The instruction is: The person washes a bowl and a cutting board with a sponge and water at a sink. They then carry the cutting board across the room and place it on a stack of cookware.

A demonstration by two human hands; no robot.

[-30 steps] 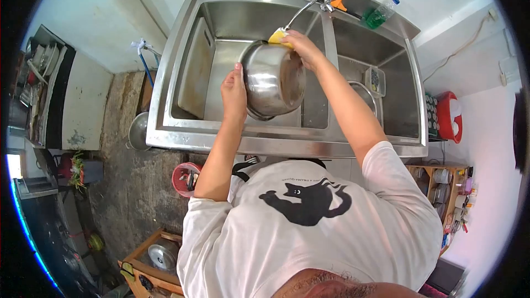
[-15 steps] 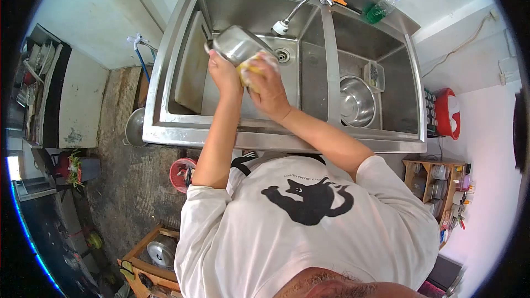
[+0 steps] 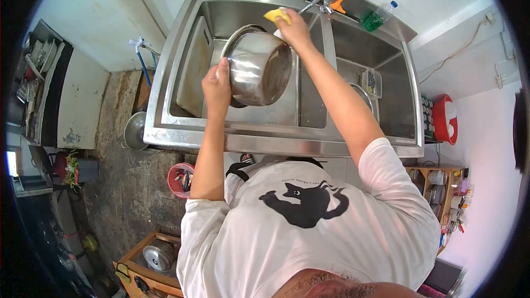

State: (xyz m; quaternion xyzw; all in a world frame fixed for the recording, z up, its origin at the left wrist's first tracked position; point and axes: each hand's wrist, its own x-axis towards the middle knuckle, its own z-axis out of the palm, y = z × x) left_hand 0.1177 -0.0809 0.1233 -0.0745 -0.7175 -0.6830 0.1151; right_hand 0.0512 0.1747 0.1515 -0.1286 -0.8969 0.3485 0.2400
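Over the left basin of the steel sink (image 3: 221, 132), my left hand (image 3: 217, 85) is closed on the rim side of a shiny steel pot (image 3: 251, 69). The pot is tipped on its side, with its outer base turned to the right. My right hand (image 3: 297, 32) grips a yellow sponge (image 3: 277, 16), raised just above the far right of the pot and near the faucet (image 3: 317, 1). The faucet's spout end is hidden behind that hand.
A board (image 3: 196, 69) leans on the left basin wall. In the right basin are a steel bowl (image 3: 361, 92), partly hidden by my arm, and a clear plastic container (image 3: 372, 83). A green bottle (image 3: 378, 17) and an orange-handled squeegee (image 3: 341, 0) rest on the back ledge.
The pot has turned so its base faces right and has come lower. My right hand has moved off the pot, up and to the right, with the sponge.
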